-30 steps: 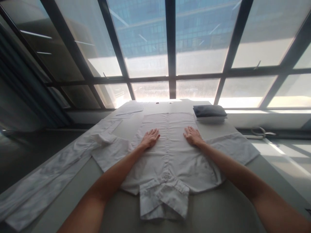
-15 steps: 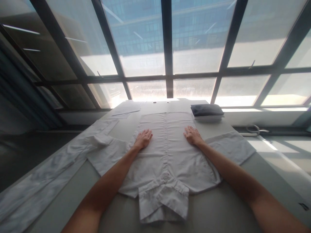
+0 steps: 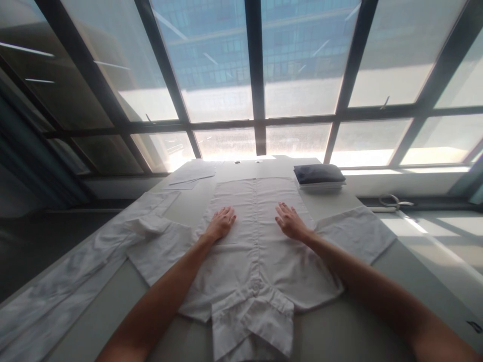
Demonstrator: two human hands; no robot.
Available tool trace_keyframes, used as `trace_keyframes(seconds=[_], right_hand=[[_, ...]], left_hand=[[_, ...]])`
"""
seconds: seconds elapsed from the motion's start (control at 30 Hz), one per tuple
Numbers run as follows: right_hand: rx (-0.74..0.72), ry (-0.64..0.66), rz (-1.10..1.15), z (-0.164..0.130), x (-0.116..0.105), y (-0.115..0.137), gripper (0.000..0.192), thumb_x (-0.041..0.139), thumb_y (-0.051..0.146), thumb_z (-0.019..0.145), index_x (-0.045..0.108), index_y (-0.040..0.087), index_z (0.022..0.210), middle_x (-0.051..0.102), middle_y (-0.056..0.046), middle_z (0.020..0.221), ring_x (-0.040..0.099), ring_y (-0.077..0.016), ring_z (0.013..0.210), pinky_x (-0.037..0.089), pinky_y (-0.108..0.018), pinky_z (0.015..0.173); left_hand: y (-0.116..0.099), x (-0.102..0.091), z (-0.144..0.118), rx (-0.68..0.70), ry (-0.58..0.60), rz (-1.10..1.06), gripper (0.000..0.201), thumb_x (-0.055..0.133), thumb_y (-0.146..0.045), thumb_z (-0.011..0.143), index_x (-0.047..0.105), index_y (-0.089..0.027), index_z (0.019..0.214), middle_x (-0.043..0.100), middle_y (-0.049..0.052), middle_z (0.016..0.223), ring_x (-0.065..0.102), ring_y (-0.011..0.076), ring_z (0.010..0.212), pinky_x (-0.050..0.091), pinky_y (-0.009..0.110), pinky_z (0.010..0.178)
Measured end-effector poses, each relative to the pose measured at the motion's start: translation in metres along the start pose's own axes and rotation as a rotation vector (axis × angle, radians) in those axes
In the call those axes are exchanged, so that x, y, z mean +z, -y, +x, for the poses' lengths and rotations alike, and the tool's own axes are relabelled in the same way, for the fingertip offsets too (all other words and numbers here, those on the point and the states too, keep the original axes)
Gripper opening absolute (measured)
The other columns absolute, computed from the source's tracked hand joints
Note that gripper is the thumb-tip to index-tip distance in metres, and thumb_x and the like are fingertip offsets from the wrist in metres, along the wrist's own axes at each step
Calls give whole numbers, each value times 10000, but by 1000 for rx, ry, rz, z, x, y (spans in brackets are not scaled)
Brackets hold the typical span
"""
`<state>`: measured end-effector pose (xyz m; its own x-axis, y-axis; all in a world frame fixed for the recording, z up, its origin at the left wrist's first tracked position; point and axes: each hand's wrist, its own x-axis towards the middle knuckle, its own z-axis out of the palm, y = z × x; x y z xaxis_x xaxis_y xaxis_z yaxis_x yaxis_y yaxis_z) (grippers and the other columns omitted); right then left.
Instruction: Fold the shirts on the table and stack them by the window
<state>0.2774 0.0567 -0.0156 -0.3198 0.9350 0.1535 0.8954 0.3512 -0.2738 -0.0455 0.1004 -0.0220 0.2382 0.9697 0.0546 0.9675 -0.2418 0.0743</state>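
Observation:
A white button-up shirt [image 3: 241, 261] lies spread flat on the table, its collar toward me and its hem toward the window. The short sleeves reach out to both sides, and the button placket runs down the middle. On the left half of the shirt front rests my left hand [image 3: 222, 222], palm down with fingers stretched out. My right hand [image 3: 290, 221] lies flat on the right half, fingers extended and slightly spread, between the placket and the side edge. Neither hand grips any cloth.
More white cloth [image 3: 75, 281] lies along the table's left edge. Sheets of paper [image 3: 190, 176] are at the far left. A folded dark garment [image 3: 319, 174] sits on a white stack at the far right. Windows [image 3: 219, 60] rise behind the white table [image 3: 320, 332].
My right hand has slid inward across the shirt toward the placket. My left hand stays in about the same place on the cloth. The view has shifted slightly.

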Motion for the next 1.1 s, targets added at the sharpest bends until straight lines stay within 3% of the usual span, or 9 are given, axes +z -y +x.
trace_keyframes(seconds=[0.1, 0.2, 0.3, 0.43, 0.53, 0.77, 0.97, 1.1], right_hand=[[-194, 108, 90, -28, 9, 38, 649, 312, 458, 1068, 291, 134, 1631, 192, -134, 1705, 134, -240, 1584, 158, -468, 1259], [-317, 153, 96, -47, 15, 47, 693, 300, 542, 1062, 273, 161, 1641, 178, -112, 1708, 119, -234, 1586, 119, -468, 1270], [-243, 159, 28, -48, 9, 16, 697, 289, 539, 1063, 285, 144, 1637, 192, -121, 1702, 150, -248, 1580, 118, -474, 1271], [-3, 97, -99, -38, -5, -47, 652, 310, 452, 1065, 328, 101, 1615, 244, -153, 1685, 207, -272, 1566, 166, -488, 1260], [81, 44, -142, -34, -8, -74, 618, 335, 396, 1059, 366, 87, 1593, 298, -174, 1664, 264, -277, 1548, 218, -497, 1244], [88, -40, -89, -33, 1, -78, 566, 379, 368, 1052, 463, 82, 1533, 386, -193, 1623, 349, -302, 1508, 270, -516, 1222], [59, -125, -15, -33, 2, -85, 510, 428, 307, 1031, 553, 68, 1464, 498, -198, 1548, 440, -264, 1458, 318, -394, 1211], [27, -150, 0, -34, 4, -90, 480, 460, 292, 1015, 594, 75, 1422, 526, -195, 1524, 468, -264, 1438, 333, -388, 1207]], left_hand=[[-1, 1, 0, 10, 10, 8, 541, 277, -409, 1091, 416, -188, 1564, 313, 121, 1673, 247, 284, 1557, 226, 517, 1245], [1, 3, 2, 9, 24, 6, 545, 272, -412, 1093, 387, -197, 1580, 292, 108, 1683, 219, 281, 1566, 209, 530, 1248], [4, 6, 4, 12, 24, 3, 538, 273, -404, 1094, 383, -212, 1585, 287, 101, 1686, 210, 273, 1569, 204, 520, 1250], [6, 9, 7, 16, 19, -16, 539, 286, -395, 1095, 385, -197, 1586, 285, 119, 1684, 214, 286, 1566, 205, 533, 1247], [7, 11, 7, 29, 6, -36, 539, 291, -394, 1096, 391, -184, 1582, 295, 137, 1677, 220, 300, 1563, 208, 552, 1241], [4, 4, 4, 60, 6, -61, 564, 322, -422, 1079, 407, -165, 1575, 313, 154, 1666, 239, 315, 1557, 215, 576, 1231], [-7, -6, -5, 383, 130, -74, 690, 300, -625, 1043, 331, -249, 1621, 204, 78, 1710, 143, 270, 1586, 108, 536, 1263], [-9, -5, -4, 315, 137, -55, 652, 237, -590, 1061, 304, -279, 1631, 179, 57, 1716, 127, 275, 1588, 119, 555, 1255]])
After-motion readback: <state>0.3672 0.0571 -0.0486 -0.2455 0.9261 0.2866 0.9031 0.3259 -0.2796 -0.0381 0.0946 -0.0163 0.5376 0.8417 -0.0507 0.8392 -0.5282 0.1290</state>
